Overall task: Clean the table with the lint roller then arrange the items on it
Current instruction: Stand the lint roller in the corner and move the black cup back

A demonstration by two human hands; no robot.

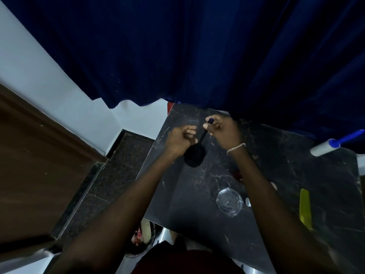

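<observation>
Lint roller (324,149) lies on table (286,155) right edge, ashtray (229,201) near front.

This is looking like a home room: navy curtain (197,52) hanging over a dark marble counter (197,194), wooden door (39,165) standing beside.

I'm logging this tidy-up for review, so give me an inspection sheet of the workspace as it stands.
Surface: dark marble-look table, scuffed, mostly bare.
Job's things: lint roller, white roll with blue handle, lying at the far right edge, untouched.
Clutter: black round-headed brush with thin handle; clear glass ashtray; yellow flat item; a red thing partly hidden by the right forearm.
Hands: right hand pinches the brush handle's tip; left hand is closed beside the handle, contact unclear.
Cables: nothing seen.
Surroundings: navy curtain behind, white wall, wooden door at left, dark floor.
</observation>
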